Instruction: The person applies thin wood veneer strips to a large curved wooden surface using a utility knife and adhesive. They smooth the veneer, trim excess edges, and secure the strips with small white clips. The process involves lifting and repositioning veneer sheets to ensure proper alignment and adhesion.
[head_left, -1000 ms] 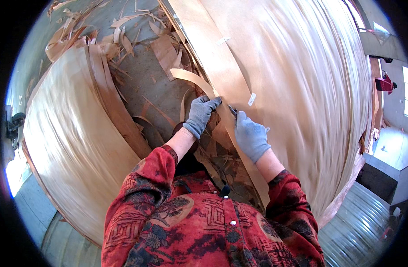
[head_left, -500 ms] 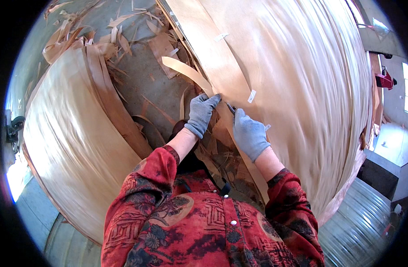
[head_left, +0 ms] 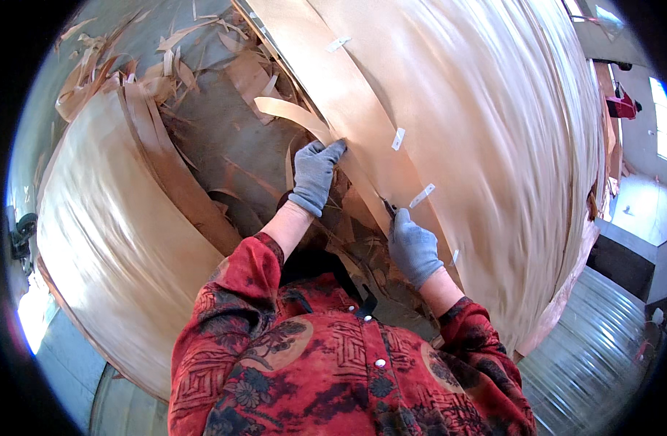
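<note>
My left hand (head_left: pixel 315 174), in a grey knit glove, pinches a narrow veneer strip (head_left: pixel 293 111) at the near edge of a large veneer sheet (head_left: pixel 486 145). The strip's free end curls away past my fingers. My right hand (head_left: pixel 415 248), gloved the same way, is closed around a small dark knife (head_left: pixel 389 208). Its tip touches the veneer close to the edge, nearer to me than my left hand. Short white tape pieces (head_left: pixel 399 139) sit along the seam between a veneer band (head_left: pixel 348 80) and the sheet.
A second veneer stack (head_left: pixel 130 225) stands at the left, with a brown edge facing the gap. Veneer scraps (head_left: pixel 250 76) litter the floor between the stacks. Corrugated sheeting (head_left: pixel 588 349) lies at the lower right.
My right hand has drawn the knife toward me along the sheet's edge, widening the distance between my hands. My left hand keeps its pinch on the strip. The whole view has shifted slightly.
</note>
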A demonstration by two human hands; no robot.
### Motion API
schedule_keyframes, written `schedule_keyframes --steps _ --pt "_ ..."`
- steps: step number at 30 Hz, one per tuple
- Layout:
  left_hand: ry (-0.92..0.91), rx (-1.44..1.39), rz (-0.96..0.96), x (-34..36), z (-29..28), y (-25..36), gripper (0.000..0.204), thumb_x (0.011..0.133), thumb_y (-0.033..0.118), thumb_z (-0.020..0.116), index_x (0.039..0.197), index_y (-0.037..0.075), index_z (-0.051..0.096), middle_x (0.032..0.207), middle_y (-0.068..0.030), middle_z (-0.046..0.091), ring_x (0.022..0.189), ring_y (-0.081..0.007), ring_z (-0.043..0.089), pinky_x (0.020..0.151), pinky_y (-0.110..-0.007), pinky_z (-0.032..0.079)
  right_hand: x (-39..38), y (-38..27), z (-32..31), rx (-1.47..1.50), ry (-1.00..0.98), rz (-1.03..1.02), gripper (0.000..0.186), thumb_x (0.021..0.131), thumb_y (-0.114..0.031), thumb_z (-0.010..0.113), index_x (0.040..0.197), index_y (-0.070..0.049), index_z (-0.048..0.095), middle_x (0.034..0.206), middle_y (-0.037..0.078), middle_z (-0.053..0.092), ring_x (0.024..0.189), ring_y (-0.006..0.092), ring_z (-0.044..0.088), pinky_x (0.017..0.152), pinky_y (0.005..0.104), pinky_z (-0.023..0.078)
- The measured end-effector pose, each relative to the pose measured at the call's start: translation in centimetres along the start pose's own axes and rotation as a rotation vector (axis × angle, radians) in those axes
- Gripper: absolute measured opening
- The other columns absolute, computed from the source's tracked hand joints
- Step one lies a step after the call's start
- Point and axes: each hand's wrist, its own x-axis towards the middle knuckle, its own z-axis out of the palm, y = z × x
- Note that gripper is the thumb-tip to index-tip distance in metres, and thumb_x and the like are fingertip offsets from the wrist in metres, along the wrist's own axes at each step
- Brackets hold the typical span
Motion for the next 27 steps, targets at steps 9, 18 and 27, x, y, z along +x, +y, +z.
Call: schedule_keyframes --steps 9,18,27 --pt "-0.116 0.305 -0.024 -5.6 1.4 -5.8 0.017 0.077 0.014 0.071 0.078 -0.002 0.067 0.071 -0.0025 0.064 0.062 -0.007 0.053 0.058 -0.023 0.044 -2.0 1.4 0.5 0.107 -0.015 -0.003 0.013 0.085 -0.013 0.043 0.093 -0.002 0.042 0.068 0.021 0.063 0.065 0.0398 0.064 0.057 0.0494 0.05" --pt "-0.006 0.432 0.226 -4.3 1.1 -7.1 0.028 0.074 0.025 0.074 0.069 0.0 0.063 0.06 -0.0027 0.058 0.051 -0.0107 0.048 0.049 -0.027 0.039 -12.1 7.2 8.3 0.033 0.063 0.059 0.014 0.087 -0.016 0.046 0.09 -0.002 0.044 0.063 0.02 0.061 0.059 0.0374 0.063 0.049 0.0479 0.048" --pt "-0.139 0.221 -0.068 -11.6 1.8 -15.4 0.02 0.08 0.02 0.069 0.082 0.001 0.064 0.071 -0.0034 0.062 0.059 -0.0129 0.056 0.057 -0.026 0.049 -12.5 10.0 9.0 0.286 0.099 -0.077 0.02 0.088 -0.022 0.045 0.095 -0.003 0.046 0.075 0.022 0.063 0.07 0.0395 0.062 0.064 0.0507 0.047"
